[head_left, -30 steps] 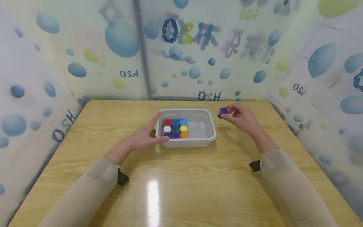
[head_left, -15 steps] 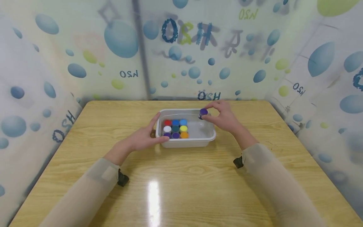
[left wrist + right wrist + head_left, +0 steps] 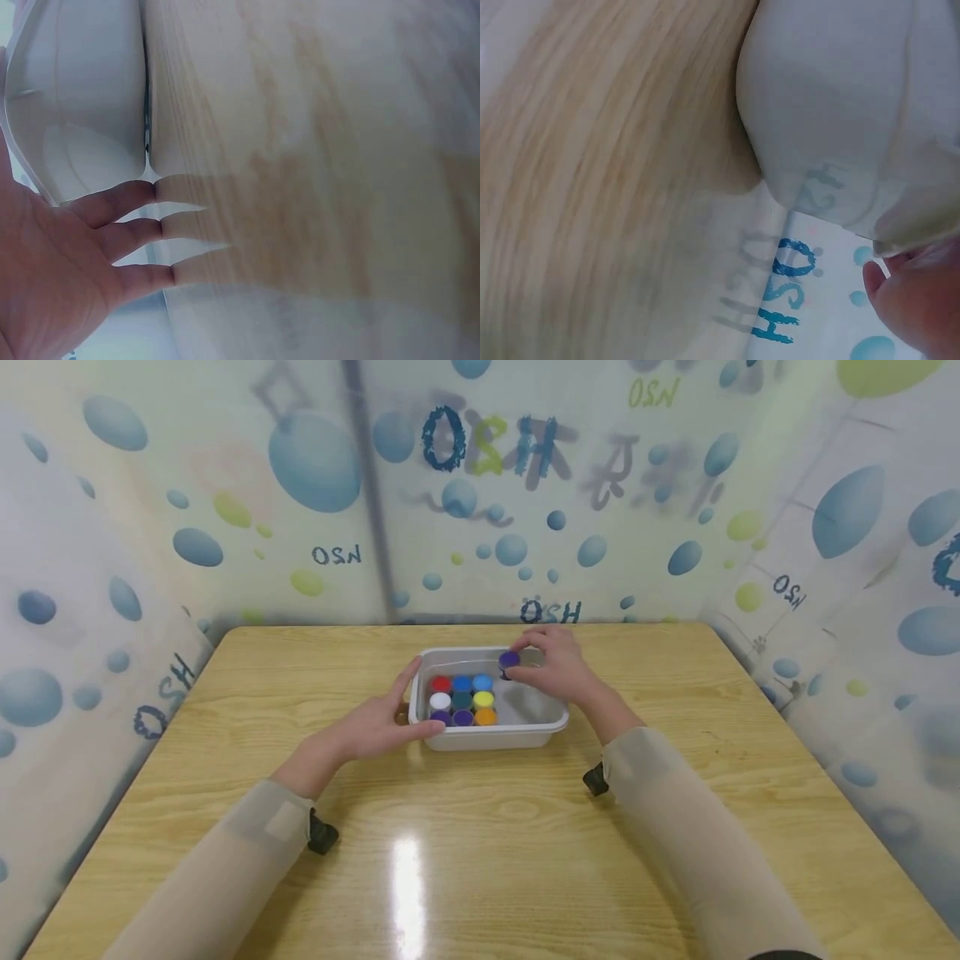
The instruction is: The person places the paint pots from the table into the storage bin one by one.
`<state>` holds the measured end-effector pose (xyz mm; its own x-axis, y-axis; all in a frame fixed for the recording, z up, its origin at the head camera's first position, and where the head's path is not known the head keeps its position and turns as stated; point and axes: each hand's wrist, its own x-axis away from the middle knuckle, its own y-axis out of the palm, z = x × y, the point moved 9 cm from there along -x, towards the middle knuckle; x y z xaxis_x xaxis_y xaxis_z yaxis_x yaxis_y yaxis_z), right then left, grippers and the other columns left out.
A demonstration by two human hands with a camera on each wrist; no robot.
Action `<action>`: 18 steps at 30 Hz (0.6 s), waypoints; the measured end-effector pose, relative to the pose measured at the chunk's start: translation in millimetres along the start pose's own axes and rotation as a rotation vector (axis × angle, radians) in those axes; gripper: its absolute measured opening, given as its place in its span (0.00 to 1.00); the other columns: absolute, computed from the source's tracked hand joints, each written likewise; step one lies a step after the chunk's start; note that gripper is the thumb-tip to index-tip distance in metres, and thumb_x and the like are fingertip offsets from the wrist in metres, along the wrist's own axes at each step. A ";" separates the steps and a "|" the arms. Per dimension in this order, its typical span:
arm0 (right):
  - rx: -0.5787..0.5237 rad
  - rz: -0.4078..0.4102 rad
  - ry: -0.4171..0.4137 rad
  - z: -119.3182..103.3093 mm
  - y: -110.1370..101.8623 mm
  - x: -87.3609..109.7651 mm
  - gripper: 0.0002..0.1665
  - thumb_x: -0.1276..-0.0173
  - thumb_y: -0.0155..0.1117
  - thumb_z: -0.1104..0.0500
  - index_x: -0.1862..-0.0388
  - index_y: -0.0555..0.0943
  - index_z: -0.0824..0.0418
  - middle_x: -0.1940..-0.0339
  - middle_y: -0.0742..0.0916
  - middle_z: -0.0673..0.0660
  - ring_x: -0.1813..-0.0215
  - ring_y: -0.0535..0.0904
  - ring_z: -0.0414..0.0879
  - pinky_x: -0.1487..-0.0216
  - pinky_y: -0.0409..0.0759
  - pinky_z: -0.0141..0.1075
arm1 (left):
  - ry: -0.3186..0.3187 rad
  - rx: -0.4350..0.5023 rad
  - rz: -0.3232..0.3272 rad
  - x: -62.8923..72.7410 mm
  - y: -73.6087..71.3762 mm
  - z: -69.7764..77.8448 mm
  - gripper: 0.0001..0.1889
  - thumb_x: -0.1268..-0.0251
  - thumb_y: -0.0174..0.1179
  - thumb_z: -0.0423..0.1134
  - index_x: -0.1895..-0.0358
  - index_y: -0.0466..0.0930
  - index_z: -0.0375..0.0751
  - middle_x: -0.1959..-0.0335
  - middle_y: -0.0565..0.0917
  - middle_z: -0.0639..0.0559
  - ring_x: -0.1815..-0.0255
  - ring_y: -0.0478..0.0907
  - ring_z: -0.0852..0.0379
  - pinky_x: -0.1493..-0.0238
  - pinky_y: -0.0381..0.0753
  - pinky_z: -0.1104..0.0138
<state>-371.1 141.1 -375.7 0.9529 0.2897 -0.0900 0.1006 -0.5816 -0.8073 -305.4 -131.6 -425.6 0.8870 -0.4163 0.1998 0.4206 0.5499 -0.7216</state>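
Note:
A white plastic tub stands on the wooden table. In its left part sit several small paint pots, among them a red one, a yellow one and an orange one. My right hand pinches a purple-lidded paint pot between thumb and fingers, over the tub near its far side. My left hand lies at the tub's left end, thumb along the near rim and fingers straight. The left wrist view shows three spread fingers beside the tub wall. In the right wrist view the held pot is hidden.
The wooden table carries the tub towards its far edge. A curtain with blue and green bubble prints closes off the back and both sides.
My right hand has carried the purple-lidded paint pot leftward, from beyond the tub's right end to over the tub. The left hand has stayed at the tub's left end.

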 end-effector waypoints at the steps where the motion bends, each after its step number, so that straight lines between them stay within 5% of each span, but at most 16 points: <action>1: 0.005 -0.004 0.006 0.1 2.1 -0.6 0.23 0.27 0.76 0.45 0.38 0.87 0.51 0.18 0.73 0.59 0.13 0.55 0.62 0.14 0.51 0.68 | -0.001 0.004 0.002 0.1 -0.2 -0.1 0.64 0.35 0.62 0.81 0.11 0.22 0.75 0.18 0.72 0.32 0.23 0.77 0.34 0.23 0.75 0.37; 10: 0.010 -0.021 0.062 5.7 13.5 1.9 0.20 0.29 0.78 0.46 0.42 0.88 0.49 0.17 0.71 0.59 0.14 0.53 0.61 0.13 0.48 0.66 | 0.007 -0.008 0.000 -1.5 1.3 0.7 0.64 0.34 0.61 0.81 0.11 0.21 0.73 0.19 0.73 0.30 0.26 0.79 0.35 0.24 0.76 0.38; 18: 0.122 -0.075 0.066 5.1 20.0 -0.8 0.20 0.29 0.78 0.45 0.40 0.90 0.46 0.13 0.69 0.58 0.11 0.51 0.64 0.12 0.47 0.67 | 0.006 -0.013 0.009 -1.8 1.5 -1.1 0.64 0.34 0.61 0.81 0.11 0.21 0.74 0.19 0.72 0.29 0.24 0.78 0.32 0.23 0.75 0.36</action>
<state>-371.3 133.1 -394.7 0.9611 0.2760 0.0088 0.1408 -0.4624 -0.8754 -306.6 -130.9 -427.8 0.8893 -0.4162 0.1895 0.4105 0.5441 -0.7317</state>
